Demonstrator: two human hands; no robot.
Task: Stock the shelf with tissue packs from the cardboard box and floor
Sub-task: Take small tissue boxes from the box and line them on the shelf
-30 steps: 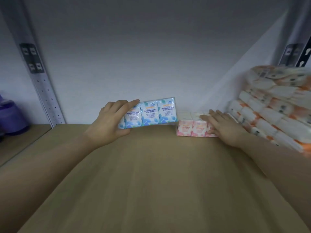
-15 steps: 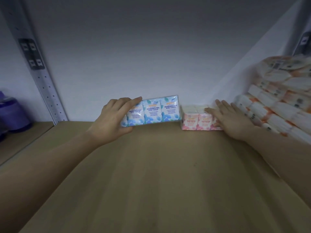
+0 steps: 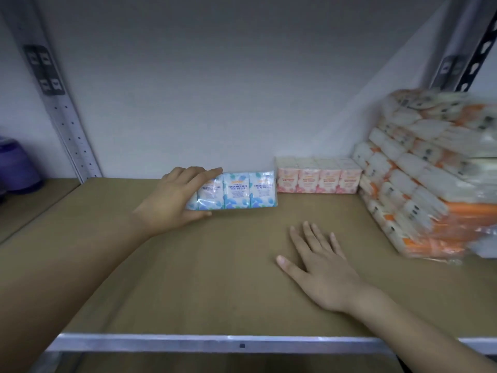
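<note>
A blue multipack of mini tissues [image 3: 242, 191] stands upright on the brown shelf board [image 3: 215, 278] near the back wall. My left hand [image 3: 177, 200] grips its left end, fingers over the top and thumb under the front. Just to its right stands a pink multipack of mini tissues [image 3: 318, 179], with nothing touching it. My right hand [image 3: 320, 265] lies flat over the shelf board in front of the pink pack, fingers straight and spread, holding nothing.
A tall stack of orange-and-white tissue packs [image 3: 430, 179] fills the right side of the shelf. A metal front rail [image 3: 242, 344] edges the board. Perforated uprights [image 3: 59, 103] frame the bay. A purple container [image 3: 16, 168] sits in the bay to the left.
My right hand has left the pink pack and drawn back toward the front of the shelf. My left hand still grips the blue pack. The view has pulled back, showing the front rail.
</note>
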